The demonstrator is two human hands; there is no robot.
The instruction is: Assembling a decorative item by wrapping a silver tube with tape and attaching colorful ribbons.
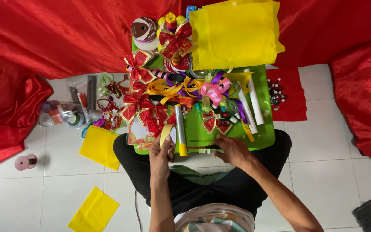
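My left hand [160, 156] grips a roll of pale yellow tape [167, 134] at the near edge of a green board [263, 136] that rests over my crossed legs. A dark strip of tape [199, 147] stretches from the roll to my right hand [233, 150], whose fingers press down on the strip's far end on the board. A silver tube with a yellow end [180, 130] lies between the hands. Red and gold ribbon bows [147, 112] crowd the board's left side.
Yellow paper sheets [235, 34] lie at the board's far end, two white rolled tubes [250, 101] to the right. More yellow sheets [100, 146] lie on the white tile floor, with tape rolls [73, 119] and a pink spool [25, 162]. Red cloth [56, 38] surrounds.
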